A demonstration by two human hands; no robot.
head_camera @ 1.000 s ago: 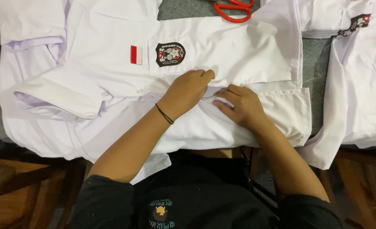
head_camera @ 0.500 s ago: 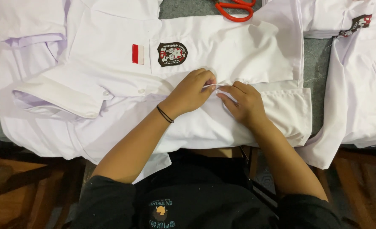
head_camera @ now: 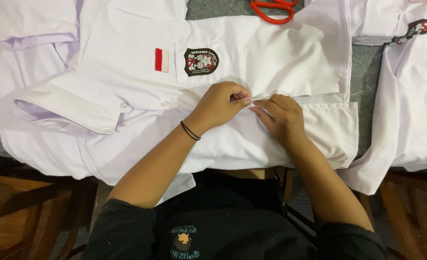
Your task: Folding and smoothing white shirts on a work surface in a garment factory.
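A white short-sleeved shirt [head_camera: 271,53] lies flat on the table in front of me. It carries a dark shield badge [head_camera: 201,61] on the pocket and a small red and white patch [head_camera: 161,59] beside it. My left hand [head_camera: 220,103] and my right hand [head_camera: 283,118] meet at the shirt's front edge. Both pinch the white fabric between thumb and fingers, fingertips almost touching each other. A thin black band circles my left wrist [head_camera: 190,131].
Red-handled scissors [head_camera: 273,7] lie at the far edge, above the shirt. More white shirts lie to the right [head_camera: 411,96] and left [head_camera: 25,19]. Grey table cover [head_camera: 365,67] shows between them. Wooden floor [head_camera: 11,216] lies below the near edge.
My two hands have come together at the shirt's front edge. The left hand's fingers have curled from flat into a pinch on the fabric.
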